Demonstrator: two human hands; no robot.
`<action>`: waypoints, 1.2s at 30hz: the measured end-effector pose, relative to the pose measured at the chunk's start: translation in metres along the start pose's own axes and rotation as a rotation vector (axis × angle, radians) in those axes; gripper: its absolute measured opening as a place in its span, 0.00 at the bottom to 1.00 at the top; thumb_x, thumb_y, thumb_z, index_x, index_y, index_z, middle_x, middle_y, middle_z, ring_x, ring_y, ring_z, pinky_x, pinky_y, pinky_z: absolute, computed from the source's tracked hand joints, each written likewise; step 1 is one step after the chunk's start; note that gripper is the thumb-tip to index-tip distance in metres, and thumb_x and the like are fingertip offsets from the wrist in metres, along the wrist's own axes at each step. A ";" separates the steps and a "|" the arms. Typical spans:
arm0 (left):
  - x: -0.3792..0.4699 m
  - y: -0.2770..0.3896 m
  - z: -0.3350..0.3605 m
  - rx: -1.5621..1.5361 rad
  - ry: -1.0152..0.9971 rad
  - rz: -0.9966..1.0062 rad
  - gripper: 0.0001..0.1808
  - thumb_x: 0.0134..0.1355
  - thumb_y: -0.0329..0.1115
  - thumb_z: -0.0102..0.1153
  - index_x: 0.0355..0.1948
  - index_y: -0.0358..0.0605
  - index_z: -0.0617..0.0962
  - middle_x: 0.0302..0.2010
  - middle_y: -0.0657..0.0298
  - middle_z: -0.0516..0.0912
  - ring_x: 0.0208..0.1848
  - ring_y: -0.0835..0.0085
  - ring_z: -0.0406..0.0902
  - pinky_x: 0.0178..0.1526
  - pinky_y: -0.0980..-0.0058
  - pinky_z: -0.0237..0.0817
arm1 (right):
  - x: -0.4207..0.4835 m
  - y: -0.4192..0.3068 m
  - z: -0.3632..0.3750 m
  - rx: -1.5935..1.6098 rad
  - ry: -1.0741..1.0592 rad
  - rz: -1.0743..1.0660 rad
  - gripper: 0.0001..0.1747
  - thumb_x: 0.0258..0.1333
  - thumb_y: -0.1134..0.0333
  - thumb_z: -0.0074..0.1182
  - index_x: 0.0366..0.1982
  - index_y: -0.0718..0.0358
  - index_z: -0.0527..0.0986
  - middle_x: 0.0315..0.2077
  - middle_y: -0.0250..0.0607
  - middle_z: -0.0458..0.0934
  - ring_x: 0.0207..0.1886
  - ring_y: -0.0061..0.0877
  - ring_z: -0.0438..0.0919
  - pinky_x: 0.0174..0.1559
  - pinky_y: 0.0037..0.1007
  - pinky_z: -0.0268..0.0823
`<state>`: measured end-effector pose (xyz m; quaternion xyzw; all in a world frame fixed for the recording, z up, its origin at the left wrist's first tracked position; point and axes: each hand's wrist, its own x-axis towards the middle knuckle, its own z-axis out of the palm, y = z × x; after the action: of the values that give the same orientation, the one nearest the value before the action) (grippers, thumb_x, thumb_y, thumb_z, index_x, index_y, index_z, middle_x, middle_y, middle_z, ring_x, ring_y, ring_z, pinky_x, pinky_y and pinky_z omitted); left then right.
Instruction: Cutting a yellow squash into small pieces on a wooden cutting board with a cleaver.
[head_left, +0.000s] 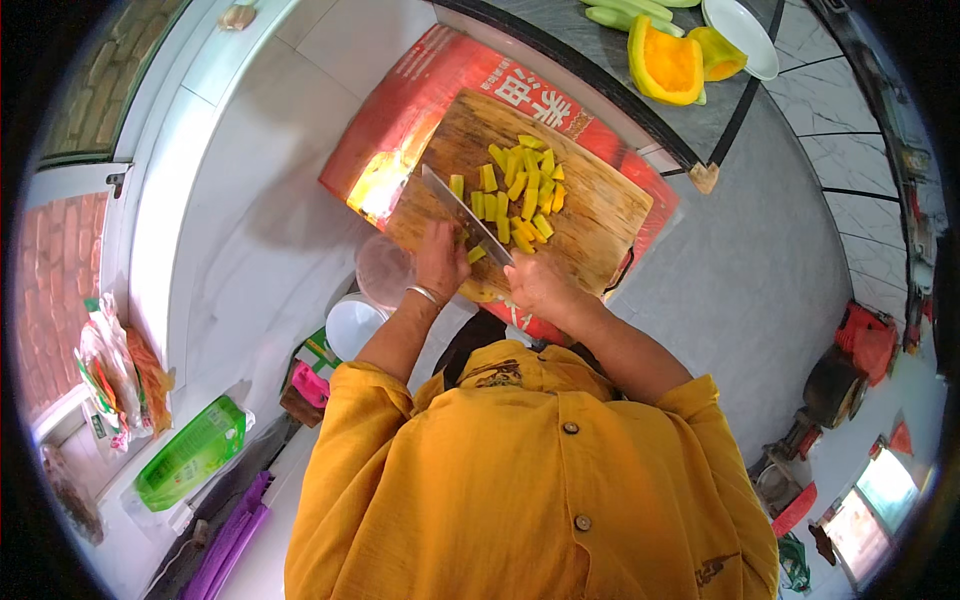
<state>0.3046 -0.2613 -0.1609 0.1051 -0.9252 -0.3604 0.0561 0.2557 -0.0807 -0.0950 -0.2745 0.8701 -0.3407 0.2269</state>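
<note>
My right hand (544, 283) grips the handle of a kitchen knife (466, 213), its broad blade slanting up and left across a wooden cutting board (600, 217). On the blade's left side, the curled fingers of my left hand (441, 259) press a pumpkin piece (463, 235) to the board, mostly hidden beneath them. A bangle circles that wrist. Many cut pumpkin strips (531, 191) with yellow-green skin lie scattered right of the blade. One loose strip (475, 254) sits between my left hand and the knife.
Beneath the board lies a red printed sheet (660, 195). A translucent tub (384, 270) and a white bucket (355, 327) stand at left. On the grey counter (570, 45) beyond are a pumpkin half (666, 64), pale green gourds (634, 16) and a white plate (742, 37).
</note>
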 end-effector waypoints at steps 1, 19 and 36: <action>0.000 -0.003 0.000 0.058 -0.016 -0.052 0.15 0.48 0.24 0.55 0.39 0.40 0.71 0.34 0.50 0.72 0.39 0.48 0.71 0.40 0.60 0.65 | 0.000 -0.002 -0.001 -0.001 -0.005 -0.003 0.12 0.53 0.64 0.49 0.24 0.67 0.70 0.18 0.57 0.73 0.24 0.53 0.73 0.29 0.49 0.65; -0.011 0.004 -0.029 0.095 0.146 0.011 0.14 0.47 0.24 0.57 0.36 0.39 0.71 0.32 0.51 0.71 0.33 0.53 0.70 0.36 0.63 0.63 | -0.006 0.036 0.006 -0.193 -0.170 0.149 0.13 0.54 0.61 0.47 0.28 0.66 0.71 0.23 0.57 0.75 0.30 0.50 0.75 0.35 0.47 0.66; -0.005 -0.007 -0.002 -0.041 0.087 0.083 0.15 0.47 0.20 0.53 0.39 0.40 0.71 0.36 0.49 0.70 0.38 0.48 0.70 0.39 0.60 0.66 | -0.004 0.001 -0.006 -0.137 -0.169 0.046 0.13 0.53 0.62 0.49 0.27 0.67 0.72 0.22 0.56 0.76 0.29 0.49 0.77 0.32 0.47 0.67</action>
<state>0.3104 -0.2665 -0.1649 0.0812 -0.9178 -0.3718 0.1133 0.2547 -0.0750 -0.0908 -0.2972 0.8752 -0.2506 0.2880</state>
